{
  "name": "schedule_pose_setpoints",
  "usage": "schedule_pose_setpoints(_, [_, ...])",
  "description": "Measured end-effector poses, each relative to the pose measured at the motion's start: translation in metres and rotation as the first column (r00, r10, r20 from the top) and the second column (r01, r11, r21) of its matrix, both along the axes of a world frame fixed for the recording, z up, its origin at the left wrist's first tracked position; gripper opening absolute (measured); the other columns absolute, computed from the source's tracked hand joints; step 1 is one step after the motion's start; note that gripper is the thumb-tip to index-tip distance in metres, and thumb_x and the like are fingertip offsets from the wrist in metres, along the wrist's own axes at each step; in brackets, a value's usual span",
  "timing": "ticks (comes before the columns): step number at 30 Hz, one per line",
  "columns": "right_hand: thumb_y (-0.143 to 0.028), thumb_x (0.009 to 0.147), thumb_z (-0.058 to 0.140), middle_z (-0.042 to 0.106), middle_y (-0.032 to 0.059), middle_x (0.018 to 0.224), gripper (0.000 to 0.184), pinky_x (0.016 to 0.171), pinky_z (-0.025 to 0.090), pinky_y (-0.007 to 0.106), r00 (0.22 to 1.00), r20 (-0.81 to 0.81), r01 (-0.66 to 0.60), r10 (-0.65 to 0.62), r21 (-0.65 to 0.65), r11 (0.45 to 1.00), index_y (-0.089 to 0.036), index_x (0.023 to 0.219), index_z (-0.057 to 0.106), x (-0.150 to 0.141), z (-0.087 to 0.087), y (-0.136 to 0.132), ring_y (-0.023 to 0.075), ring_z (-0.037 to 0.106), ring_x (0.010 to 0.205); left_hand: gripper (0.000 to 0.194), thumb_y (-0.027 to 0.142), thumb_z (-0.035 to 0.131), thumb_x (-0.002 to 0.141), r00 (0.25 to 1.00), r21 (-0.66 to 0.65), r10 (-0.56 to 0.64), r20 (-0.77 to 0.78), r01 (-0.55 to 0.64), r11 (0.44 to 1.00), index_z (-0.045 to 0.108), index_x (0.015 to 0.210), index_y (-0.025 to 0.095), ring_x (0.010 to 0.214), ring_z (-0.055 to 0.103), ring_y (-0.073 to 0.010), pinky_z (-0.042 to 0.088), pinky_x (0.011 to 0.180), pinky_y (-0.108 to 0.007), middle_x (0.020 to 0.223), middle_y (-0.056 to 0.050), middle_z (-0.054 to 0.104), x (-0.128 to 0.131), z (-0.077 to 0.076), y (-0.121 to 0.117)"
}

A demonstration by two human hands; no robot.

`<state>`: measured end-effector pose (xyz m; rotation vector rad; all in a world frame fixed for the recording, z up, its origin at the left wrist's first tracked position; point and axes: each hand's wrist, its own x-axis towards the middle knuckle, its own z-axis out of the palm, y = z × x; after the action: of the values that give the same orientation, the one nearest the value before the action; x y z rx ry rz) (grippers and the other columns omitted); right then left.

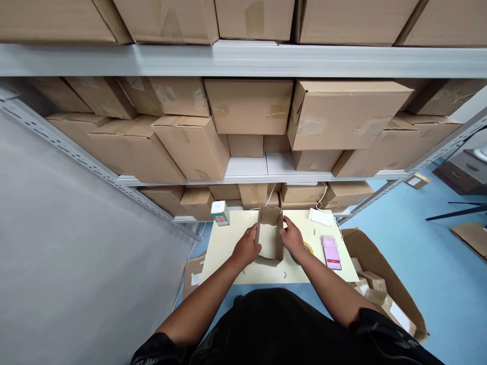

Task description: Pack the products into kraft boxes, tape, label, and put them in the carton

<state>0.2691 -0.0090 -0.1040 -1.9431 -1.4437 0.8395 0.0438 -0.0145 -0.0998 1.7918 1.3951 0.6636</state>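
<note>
A small brown cardboard box (270, 216) stands over the table between my hands, its top side open. Pale colour like the tabletop shows inside its walls; whether it has a bottom I cannot tell. My left hand (247, 247) grips the left wall, with the thumb near the rim. On the opposite wall my right hand (292, 236) is closed around the edge. Partly hidden by my right wrist lies a yellow ring, seemingly a tape roll (309, 247). A white and green carton (220, 213) sits at the table's back left corner.
On the cream table (228, 263) are a phone (332, 252) with a pink screen and a white packet (320, 217) with a cable. Shelves (243, 61) full of cardboard boxes rise behind. A large carton (395, 274) holding small boxes stands at the right.
</note>
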Motion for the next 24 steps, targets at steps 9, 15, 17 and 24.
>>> schedule_pose_setpoints(9, [-0.011, 0.069, 0.059, 0.039, 0.0100, 0.166, 0.094, 0.125, 0.031, 0.041, 0.947, 0.089, -0.310, 0.308, 0.021, 0.950, -0.020, 0.160, 0.039, 0.018, 0.005, 0.042, 0.0265, 0.036, 0.152, 0.032, 0.009, 0.054, 0.086, 0.940, 0.234, -0.248, -0.233, 0.301, 0.924, 0.074, 0.108, 0.023, 0.114, 0.059, -0.0306, 0.049, 0.104, -0.049, 0.125, -0.012, 0.067, -0.013, 0.011, -0.026])
schedule_pose_setpoints(15, [-0.012, 0.069, 0.061, 0.051, 0.0126, 0.152, 0.086, 0.114, 0.041, 0.038, 0.920, 0.179, -0.350, 0.349, -0.025, 0.936, -0.018, 0.153, 0.046, 0.016, 0.016, 0.045, 0.0303, 0.048, 0.139, 0.025, 0.040, 0.081, 0.080, 0.945, 0.233, -0.256, -0.205, 0.301, 0.925, 0.073, 0.096, 0.022, 0.121, 0.057, -0.0372, 0.045, 0.106, -0.052, 0.138, -0.015, 0.063, -0.019, 0.009, -0.036])
schedule_pose_setpoints(17, [-0.014, 0.069, 0.063, 0.051, 0.0138, 0.150, 0.086, 0.112, 0.042, 0.038, 0.907, 0.208, -0.366, 0.367, -0.044, 0.930, -0.017, 0.153, 0.046, 0.014, 0.018, 0.044, 0.0315, 0.049, 0.137, 0.018, 0.037, 0.077, 0.084, 0.949, 0.238, -0.221, -0.224, 0.274, 0.932, 0.072, 0.093, 0.022, 0.121, 0.057, -0.0373, 0.046, 0.105, -0.053, 0.139, -0.015, 0.064, -0.017, 0.006, -0.034])
schedule_pose_setpoints(24, [-0.027, 0.078, 0.065, 0.055, 0.0149, 0.138, 0.080, 0.104, 0.043, 0.038, 0.899, 0.305, -0.294, 0.314, -0.112, 0.949, -0.020, 0.154, 0.043, 0.015, 0.022, 0.032, 0.0338, 0.051, 0.131, 0.044, 0.028, 0.074, 0.082, 0.947, 0.273, -0.231, -0.225, 0.289, 0.918, 0.068, 0.126, 0.025, 0.146, 0.040, -0.0389, 0.037, 0.119, -0.055, 0.164, -0.010, 0.042, -0.029, 0.003, -0.021])
